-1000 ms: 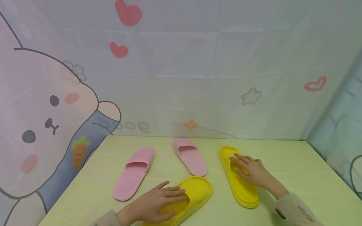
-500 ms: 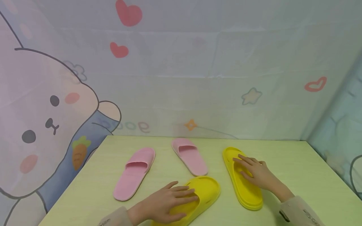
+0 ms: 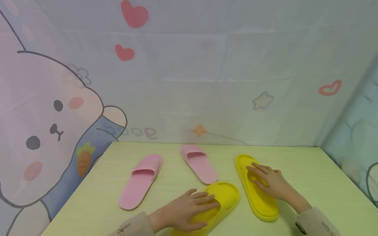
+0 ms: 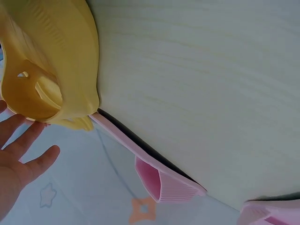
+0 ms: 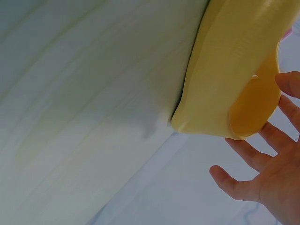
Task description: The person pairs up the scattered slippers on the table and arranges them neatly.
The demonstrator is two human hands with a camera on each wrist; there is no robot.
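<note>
Two yellow slippers lie at the front right of the table in the head view. My left hand (image 3: pixel 186 211) is spread over the nearer yellow slipper (image 3: pixel 225 193), its fingertips at the rim of the foot opening. That slipper points away to the right, and its heel runs out of the frame. My right hand (image 3: pixel 273 185) lies over the other yellow slipper (image 3: pixel 261 205), with its fingers extended across the opening and the strap. In the left wrist view, fingers (image 4: pixel 28 138) touch the upper's edge. The right wrist view likewise shows spread fingers (image 5: pixel 248 154) against the yellow rim.
One pink slipper (image 3: pixel 137 188) lies at the left of the table (image 3: pixel 313 177). Another pink slipper (image 3: pixel 203 167) lies at the back middle, its heel close to the nearer yellow slipper's toe. A printed cloth backdrop (image 3: pixel 189 98) stands behind the table.
Both yellow slippers have slid to the right with my hands on them, the left one farther, which narrows the gap between them. The pink slippers stay where they were.
</note>
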